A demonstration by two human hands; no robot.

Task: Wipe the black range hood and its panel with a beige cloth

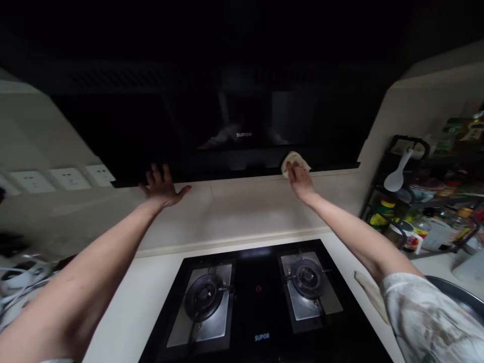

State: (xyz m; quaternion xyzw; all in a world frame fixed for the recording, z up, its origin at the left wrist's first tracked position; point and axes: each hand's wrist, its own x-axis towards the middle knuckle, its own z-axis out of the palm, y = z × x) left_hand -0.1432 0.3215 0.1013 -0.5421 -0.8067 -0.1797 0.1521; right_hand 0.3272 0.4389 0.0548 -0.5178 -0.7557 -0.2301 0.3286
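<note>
A black range hood (242,111) fills the upper view, its lower edge running across the wall. My left hand (161,189) lies against that edge at the left with its fingers spread and nothing in them. At the right, my right hand (300,181) presses a pale cloth (295,160) against the hood's lower lip, fingers over the cloth. Below both arms is a black gas stove (260,302) with two burners on steel plates.
A spice rack (416,201) with several bottles and a hanging white spoon (397,174) stands at the right. Another cloth (372,295) lies beside the stove, near a dark pan (454,292). Wall sockets (70,178) and cables (22,282) are at the left.
</note>
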